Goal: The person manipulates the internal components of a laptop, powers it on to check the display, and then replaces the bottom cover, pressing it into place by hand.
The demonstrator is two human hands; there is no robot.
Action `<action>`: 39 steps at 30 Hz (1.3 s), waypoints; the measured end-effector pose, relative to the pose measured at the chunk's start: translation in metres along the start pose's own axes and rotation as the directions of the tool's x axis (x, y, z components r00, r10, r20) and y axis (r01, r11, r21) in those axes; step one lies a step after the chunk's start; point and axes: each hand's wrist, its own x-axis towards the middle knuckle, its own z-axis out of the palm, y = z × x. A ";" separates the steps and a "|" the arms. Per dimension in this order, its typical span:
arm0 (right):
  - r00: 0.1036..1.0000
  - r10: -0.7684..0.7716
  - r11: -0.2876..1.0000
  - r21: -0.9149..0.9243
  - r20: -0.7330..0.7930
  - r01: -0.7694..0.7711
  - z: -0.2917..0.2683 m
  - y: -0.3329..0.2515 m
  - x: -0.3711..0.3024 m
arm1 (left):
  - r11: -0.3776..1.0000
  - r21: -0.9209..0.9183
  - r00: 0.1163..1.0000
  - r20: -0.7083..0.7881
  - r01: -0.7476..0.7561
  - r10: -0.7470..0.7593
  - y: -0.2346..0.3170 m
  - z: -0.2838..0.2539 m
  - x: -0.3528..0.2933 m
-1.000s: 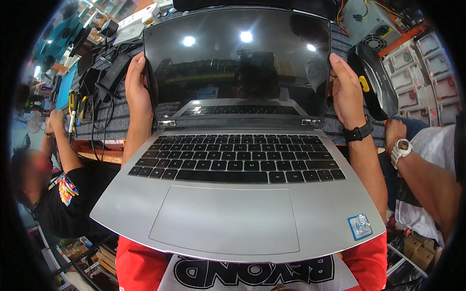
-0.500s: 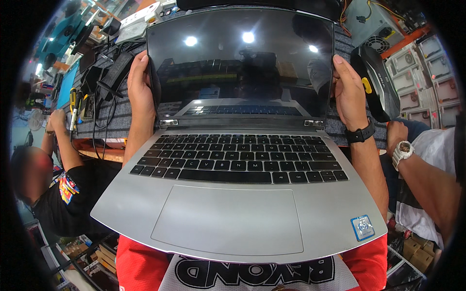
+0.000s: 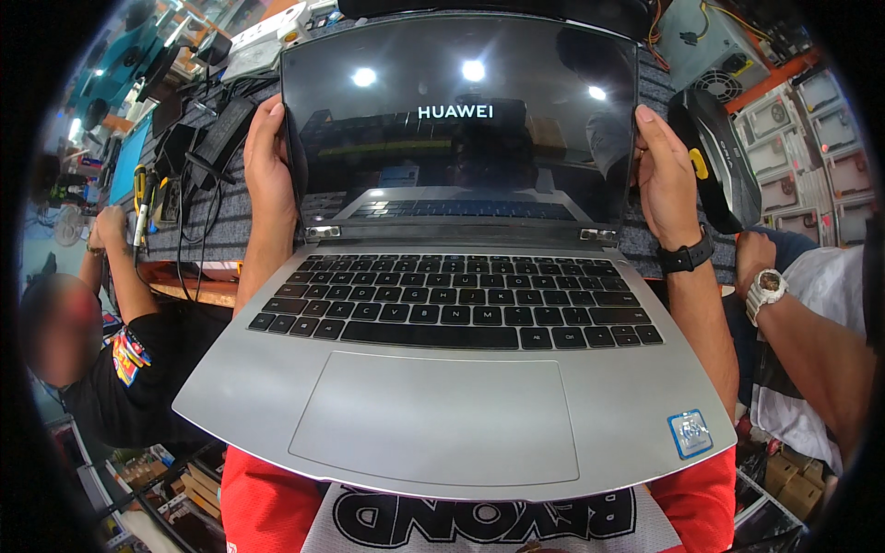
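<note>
A silver laptop (image 3: 258, 396) stands open in front of me, its near edge over my lap. White lettering glows on its otherwise dark screen (image 3: 387, 152), which also reflects lamps and the keyboard. Metal hinges show at both lower corners of the screen. My left hand (image 3: 269, 170) grips the screen's left edge, thumb along the rim and the other fingers mostly hidden. On the opposite edge my right hand (image 3: 667, 175) holds on the same way, a black watch (image 3: 684, 254) at its wrist.
Left on the ribbed grey mat lie a black power adapter (image 3: 221, 138), cables and a yellow-black screwdriver (image 3: 140, 198). At right are a black device with a yellow part (image 3: 724, 166) and a power supply unit (image 3: 710, 55). People sit close on both sides, one wearing a white watch (image 3: 765, 293).
White lettering has lit up on the screen, which was dark before. Both hands keep their hold, and the laptop has barely shifted.
</note>
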 end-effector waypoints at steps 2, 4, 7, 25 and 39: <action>1.000 -0.010 1.000 -0.002 0.004 0.010 -0.001 0.001 0.001 | 1.000 -0.010 1.000 -0.008 -0.003 0.003 0.001 0.002 0.000; 1.000 -0.013 1.000 -0.002 -0.003 0.013 -0.001 0.002 0.001 | 1.000 0.021 1.000 0.022 0.008 -0.008 -0.001 -0.003 0.001; 1.000 -0.018 1.000 -0.006 -0.004 0.018 0.000 0.001 0.000 | 0.999 0.033 0.999 0.038 0.020 -0.022 -0.003 -0.006 0.001; 1.000 0.000 1.000 0.024 -0.012 0.001 0.000 0.001 0.001 | 1.000 -0.003 1.000 -0.015 0.011 -0.011 0.001 0.002 0.000; 0.998 0.013 1.000 0.004 -0.063 -0.012 -0.002 0.007 0.002 | 0.999 0.024 0.999 -0.013 0.043 -0.043 0.001 0.001 -0.001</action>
